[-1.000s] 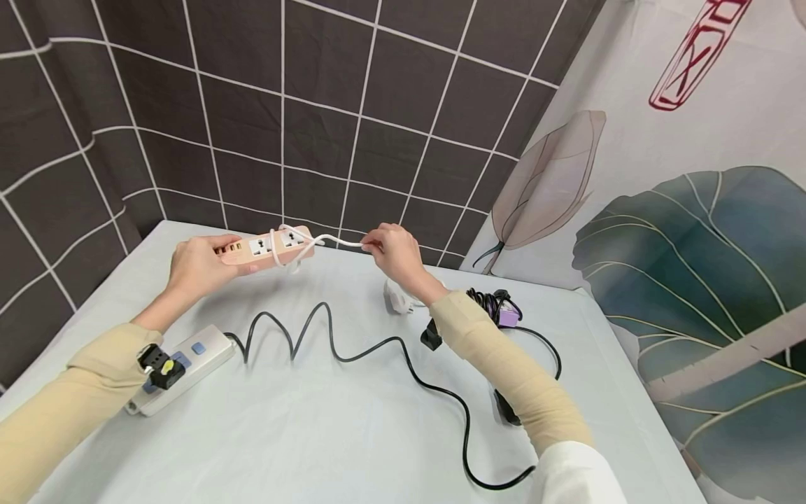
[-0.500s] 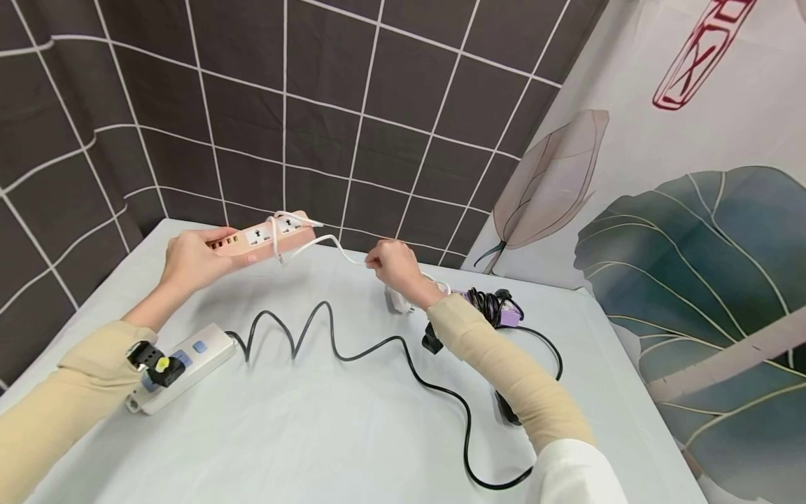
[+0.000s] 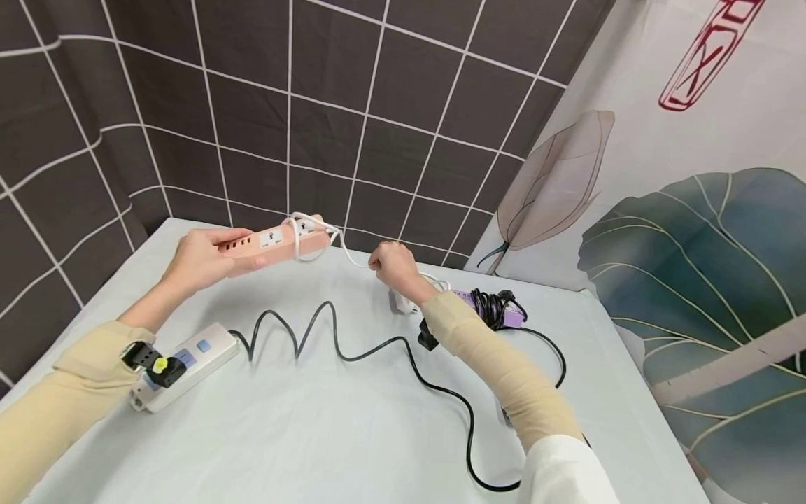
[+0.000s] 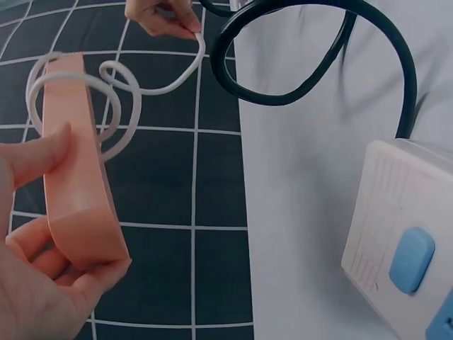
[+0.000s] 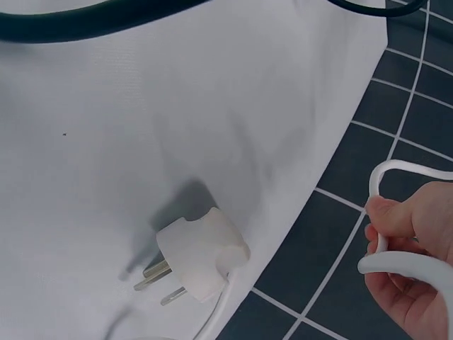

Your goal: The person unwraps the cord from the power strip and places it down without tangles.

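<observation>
My left hand (image 3: 204,257) grips one end of a pink power strip (image 3: 286,241), holding it raised over the back of the table. White cord (image 4: 88,76) loops loosely around the strip's far end. My right hand (image 3: 397,266) pinches that cord between thumb and fingers, as the right wrist view also shows at the white cord (image 5: 379,188). Between the strip and the right hand the cord sags slightly. Its white plug (image 5: 202,253) lies on the table below the right hand, metal prongs showing.
A white power strip (image 3: 189,364) with blue switches lies under the left forearm, its black cord (image 3: 403,343) winding across the table (image 3: 302,434). A purple power strip (image 3: 513,317) wrapped in black cord sits at the right, partly behind the right sleeve. A dark gridded curtain (image 3: 252,105) hangs behind.
The pink strip has tilted and shifted slightly up and right with the left hand. My right hand has lowered a little, and the white cord between the hands has gone from nearly straight to slack.
</observation>
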`<state>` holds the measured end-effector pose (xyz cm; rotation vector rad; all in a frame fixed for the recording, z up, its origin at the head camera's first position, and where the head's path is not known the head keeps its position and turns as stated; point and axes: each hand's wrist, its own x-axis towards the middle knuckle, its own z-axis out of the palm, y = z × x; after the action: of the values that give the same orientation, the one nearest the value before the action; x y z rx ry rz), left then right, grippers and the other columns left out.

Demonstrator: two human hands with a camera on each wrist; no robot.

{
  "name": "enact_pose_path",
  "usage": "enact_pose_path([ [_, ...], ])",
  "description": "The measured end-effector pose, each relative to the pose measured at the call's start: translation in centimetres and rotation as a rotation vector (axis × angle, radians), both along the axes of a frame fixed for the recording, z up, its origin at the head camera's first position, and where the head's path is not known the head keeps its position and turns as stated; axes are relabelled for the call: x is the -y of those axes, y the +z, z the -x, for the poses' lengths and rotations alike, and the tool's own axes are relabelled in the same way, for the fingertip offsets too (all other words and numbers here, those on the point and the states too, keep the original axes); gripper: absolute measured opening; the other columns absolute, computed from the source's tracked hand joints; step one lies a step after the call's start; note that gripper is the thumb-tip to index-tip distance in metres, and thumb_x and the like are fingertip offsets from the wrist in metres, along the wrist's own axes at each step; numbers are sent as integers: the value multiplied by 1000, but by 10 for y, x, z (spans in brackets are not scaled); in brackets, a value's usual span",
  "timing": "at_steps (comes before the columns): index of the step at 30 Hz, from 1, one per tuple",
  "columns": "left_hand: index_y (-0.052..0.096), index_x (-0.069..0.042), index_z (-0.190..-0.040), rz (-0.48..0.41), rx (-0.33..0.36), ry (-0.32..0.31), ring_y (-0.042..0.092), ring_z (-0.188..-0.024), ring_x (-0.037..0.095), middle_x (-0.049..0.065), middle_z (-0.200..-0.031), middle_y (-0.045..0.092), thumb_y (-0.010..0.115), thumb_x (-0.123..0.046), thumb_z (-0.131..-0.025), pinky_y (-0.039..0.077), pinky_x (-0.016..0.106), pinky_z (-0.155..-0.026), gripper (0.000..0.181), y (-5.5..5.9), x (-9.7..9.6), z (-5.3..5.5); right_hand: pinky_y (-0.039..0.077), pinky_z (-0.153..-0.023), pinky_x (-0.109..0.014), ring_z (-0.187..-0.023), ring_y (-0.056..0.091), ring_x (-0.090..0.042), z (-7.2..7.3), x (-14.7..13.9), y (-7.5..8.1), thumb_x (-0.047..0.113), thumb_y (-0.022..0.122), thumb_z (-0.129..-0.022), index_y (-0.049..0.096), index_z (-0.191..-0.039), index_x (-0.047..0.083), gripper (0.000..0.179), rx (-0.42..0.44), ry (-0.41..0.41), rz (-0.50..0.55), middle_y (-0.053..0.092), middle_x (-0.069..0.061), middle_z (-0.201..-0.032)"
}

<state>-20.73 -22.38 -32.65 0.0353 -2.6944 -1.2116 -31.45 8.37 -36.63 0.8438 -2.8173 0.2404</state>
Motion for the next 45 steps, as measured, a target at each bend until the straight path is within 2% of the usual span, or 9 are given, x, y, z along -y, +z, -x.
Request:
enact_pose_path([
  [3, 57, -5, -133, 26, 46, -70, 49, -108, 28, 24, -131, 56, 78, -42, -76, 38, 32, -74, 71, 2, 0, 1, 52, -66, -32, -73, 62, -18, 2, 0, 0, -8, 59, -81, 79, -88, 12, 29, 10, -11, 1, 75, -2, -92],
  [6, 57, -4, -133, 91, 45, -159, 50, -109, 29, 25, -133, 55, 80, -41, -75, 38, 31, -74, 72, 2, 0, 1, 51, -65, -31, -71, 58, -18, 4, 0, 0, -8, 57, -79, 79, -87, 11, 31, 25, -32, 4, 75, -1, -91],
  [10, 62, -1, -125, 168, -35, -280, 56, -102, 25, 22, -122, 64, 85, -34, -70, 39, 22, -73, 68, 1, 1, 1, 53, -73, -31, -78, 64, -18, 5, 0, 2, -5, 58, -82, 79, -92, 11, 28, 55, -88, 21, 75, -1, -96],
  [13, 66, -1, -121, 211, -80, -326, 59, -98, 23, 19, -115, 69, 87, -32, -67, 40, 18, -73, 66, -1, 1, 1, 55, -80, -33, -89, 69, -19, 6, 0, 7, 0, 61, -86, 78, -95, 11, 22, 54, -127, 46, 75, -2, -99],
  [26, 69, 1, -113, 353, -172, -328, 64, -95, 29, 18, -107, 71, 88, -22, -63, 43, 35, -75, 57, -4, 0, 7, 54, -72, -34, -83, 67, -21, 5, -6, 27, 8, 63, -90, 78, -93, 9, 15, -95, -131, 213, 74, -5, -91],
  [33, 69, 2, -112, 371, -174, -306, 65, -90, 28, 20, -106, 71, 88, -21, -64, 42, 34, -72, 57, -3, 1, 10, 53, -70, -35, -80, 66, -21, 7, -8, 38, 13, 62, -91, 77, -94, 10, 15, -156, -176, 313, 72, -5, -89],
  [38, 70, 1, -112, 396, -179, -301, 66, -94, 32, 20, -107, 71, 88, -22, -63, 44, 39, -75, 56, -4, 4, 13, 51, -71, -36, -77, 64, -20, 7, -10, 43, 16, 63, -91, 77, -94, 10, 15, -175, -197, 386, 70, -6, -86],
  [45, 70, -2, -110, 460, -206, -296, 65, -95, 35, 19, -108, 71, 87, -21, -62, 47, 48, -76, 54, -7, 6, 15, 47, -70, -34, -73, 60, -19, 5, -5, 50, 17, 63, -91, 76, -93, 10, 14, -259, -149, 492, 67, -5, -79],
])
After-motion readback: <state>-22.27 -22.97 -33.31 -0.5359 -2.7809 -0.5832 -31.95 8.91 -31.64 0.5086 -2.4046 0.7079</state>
